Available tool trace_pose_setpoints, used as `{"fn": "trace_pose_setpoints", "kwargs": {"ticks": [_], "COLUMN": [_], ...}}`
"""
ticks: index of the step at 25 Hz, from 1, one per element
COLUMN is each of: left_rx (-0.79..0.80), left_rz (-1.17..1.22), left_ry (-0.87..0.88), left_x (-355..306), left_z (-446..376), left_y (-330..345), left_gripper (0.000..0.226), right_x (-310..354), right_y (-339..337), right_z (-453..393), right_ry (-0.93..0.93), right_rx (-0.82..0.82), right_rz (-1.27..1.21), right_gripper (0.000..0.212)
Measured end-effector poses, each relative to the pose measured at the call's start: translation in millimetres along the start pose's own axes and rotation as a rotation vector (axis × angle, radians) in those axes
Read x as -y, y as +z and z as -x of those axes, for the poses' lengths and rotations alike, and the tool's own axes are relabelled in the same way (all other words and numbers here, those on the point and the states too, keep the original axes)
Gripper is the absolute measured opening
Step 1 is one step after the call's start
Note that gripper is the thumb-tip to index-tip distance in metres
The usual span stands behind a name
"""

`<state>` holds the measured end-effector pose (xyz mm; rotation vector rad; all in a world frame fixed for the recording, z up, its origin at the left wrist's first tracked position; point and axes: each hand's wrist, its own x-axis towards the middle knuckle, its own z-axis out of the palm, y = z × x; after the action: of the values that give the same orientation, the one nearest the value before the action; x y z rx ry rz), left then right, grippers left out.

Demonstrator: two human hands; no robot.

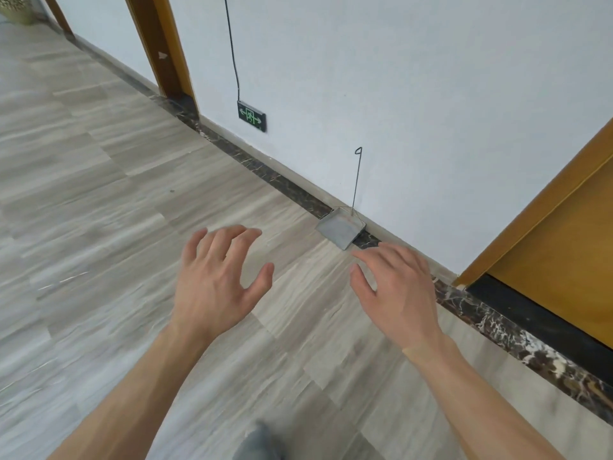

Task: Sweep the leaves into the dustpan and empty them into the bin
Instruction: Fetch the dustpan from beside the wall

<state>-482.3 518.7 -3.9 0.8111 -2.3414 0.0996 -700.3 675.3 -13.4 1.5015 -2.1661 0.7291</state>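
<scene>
A grey metal dustpan [340,228] lies on the floor against the white wall, its thin wire handle [357,177] leaning up the wall. My left hand [215,277] hovers over the floor with fingers spread, holding nothing, to the left of the pan. My right hand [394,287] is held out just below and right of the pan, fingers extended and empty, its fingertips close to the pan's near corner. No leaves, broom or bin appear in view.
Grey wood-look flooring [116,210] runs along a dark marble skirting strip [285,184]. A green exit sign [252,116] sits low on the wall under a black cable. Wooden door frames stand at upper left [159,44] and right [547,234]. My foot [258,443] shows at the bottom.
</scene>
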Motion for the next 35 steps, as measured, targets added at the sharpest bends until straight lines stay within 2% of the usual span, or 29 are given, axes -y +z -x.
{"fn": "trace_pose_setpoints", "kwargs": {"ticks": [6, 14, 23, 28, 32, 35], "left_rx": [0.043, 0.067, 0.113, 0.216, 0.289, 0.358], "left_rz": [0.039, 0.188, 0.261, 0.265, 0.303, 0.344], "left_ry": [0.07, 0.194, 0.307, 0.339, 0.38, 0.425], "left_x": [84.2, 148.7, 144.1, 134.2, 132.8, 132.5], "left_z": [-138.3, -342.8, -526.9, -618.0, -662.7, -691.2], "left_y": [123.9, 269.6, 446.4, 527.6, 592.7, 654.9], "left_gripper": [0.048, 0.047, 0.045, 0.046, 0.045, 0.045], "right_x": [-35.2, -106.1, -239.5, -313.2, -354.2, -381.5], "right_y": [120.9, 226.0, 339.3, 387.6, 424.5, 466.4], "right_z": [-139.9, -309.5, -447.7, -517.5, -548.4, -564.3], "right_ry": [0.056, 0.265, 0.429, 0.505, 0.625, 0.826], "right_rx": [-0.045, -0.028, -0.014, 0.056, 0.108, 0.241], "right_rz": [0.058, 0.144, 0.184, 0.161, 0.132, -0.031], "right_gripper": [0.027, 0.025, 0.034, 0.027, 0.028, 0.031]}}
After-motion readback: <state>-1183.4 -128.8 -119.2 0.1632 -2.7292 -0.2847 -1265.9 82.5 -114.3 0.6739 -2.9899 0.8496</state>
